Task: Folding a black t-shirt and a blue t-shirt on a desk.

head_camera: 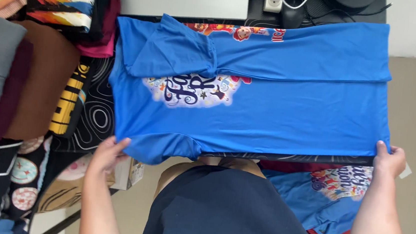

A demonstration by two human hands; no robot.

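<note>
The left hand (107, 152) pinches the near sleeve edge of a smooth bright blue cloth T-shirt (268, 112), fingers closed on the fabric. The right hand (389, 159) grips the shirt's bottom hem, fingers curled shut on it. The shirt lies flat across a black table with white swirls (95, 117), its far side folded over, a colourful picture showing on its front. Below the table edge sits another blue printed shirt (321, 197). Farther left, soft folded clothes (36, 77) are piled up, brown, grey and striped.
</note>
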